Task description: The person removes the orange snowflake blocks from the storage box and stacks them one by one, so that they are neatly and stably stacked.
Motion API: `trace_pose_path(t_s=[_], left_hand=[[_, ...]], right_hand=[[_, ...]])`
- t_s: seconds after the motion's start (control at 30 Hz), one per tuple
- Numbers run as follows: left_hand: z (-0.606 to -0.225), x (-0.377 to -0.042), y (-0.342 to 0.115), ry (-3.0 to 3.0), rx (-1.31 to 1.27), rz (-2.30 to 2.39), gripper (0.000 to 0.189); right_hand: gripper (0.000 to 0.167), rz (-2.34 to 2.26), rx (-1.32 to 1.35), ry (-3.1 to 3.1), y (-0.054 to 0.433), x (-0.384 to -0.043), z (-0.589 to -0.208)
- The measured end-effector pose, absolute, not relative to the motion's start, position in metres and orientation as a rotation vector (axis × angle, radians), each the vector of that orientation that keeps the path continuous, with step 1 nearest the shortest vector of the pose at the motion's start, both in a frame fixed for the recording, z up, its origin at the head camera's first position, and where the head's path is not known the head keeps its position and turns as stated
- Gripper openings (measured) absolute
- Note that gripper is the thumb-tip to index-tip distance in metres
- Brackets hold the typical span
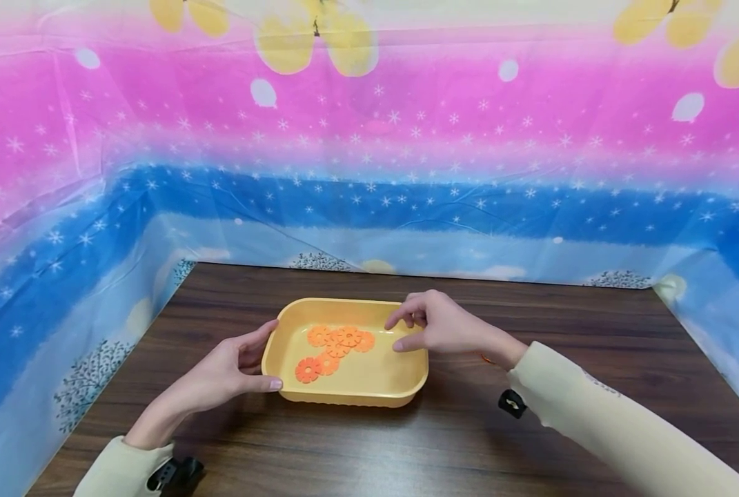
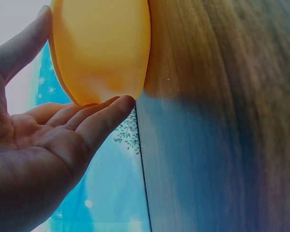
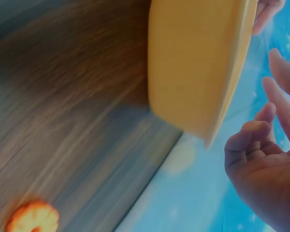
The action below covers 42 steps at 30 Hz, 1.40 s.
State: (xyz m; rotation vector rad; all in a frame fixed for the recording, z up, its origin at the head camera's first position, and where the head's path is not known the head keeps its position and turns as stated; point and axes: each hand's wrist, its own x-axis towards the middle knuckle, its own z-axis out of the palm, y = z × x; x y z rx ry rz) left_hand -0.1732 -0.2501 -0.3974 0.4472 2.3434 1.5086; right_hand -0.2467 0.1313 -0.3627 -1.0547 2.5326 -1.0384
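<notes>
A yellow plastic tray (image 1: pixel 369 400) sits on the table with several orange notched discs (image 1: pixel 308 370) in its left half, partly overlapping. My left hand (image 1: pixel 229 369) holds the tray's left end, thumb at the front corner and fingers along the far side. In the left wrist view, the fingers (image 2: pixel 104 118) lie against the tray's outer wall. Over the tray's right end is my right hand (image 1: pixel 440 323), thumb and forefinger apart, nothing between them. The right wrist view shows its fingers (image 3: pixel 280 104) loosely bent, above the rim.
Another orange disc (image 3: pixel 34 217) lies on the table, right of the tray; the right forearm mostly covers it in the head view. A patterned cloth (image 1: pixel 369 200) hangs around the brown wooden table (image 1: pixel 357 449). Dark wrist straps (image 1: pixel 512 404) sit by both light sleeves.
</notes>
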Motion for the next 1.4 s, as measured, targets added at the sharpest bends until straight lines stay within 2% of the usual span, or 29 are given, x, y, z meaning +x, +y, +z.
trace_pose_path(t_s=[0.4, 0.73, 1.4], left_hand=[[-0.396, -0.172, -0.25, 2.329, 0.454, 1.528, 0.104], [-0.395, -0.173, -0.25, 2.328, 0.456, 1.532, 0.103], [-0.395, -0.173, -0.249, 2.313, 0.442, 1.532, 0.104]], right_hand=[[0.022, -1.067, -1.077, 2.423, 0.084, -0.247, -0.373], [0.029, -1.021, -1.086, 2.471, 0.058, -0.253, -0.387], [0.051, -0.941, -0.837, 2.56, 0.048, -0.261, -0.406]])
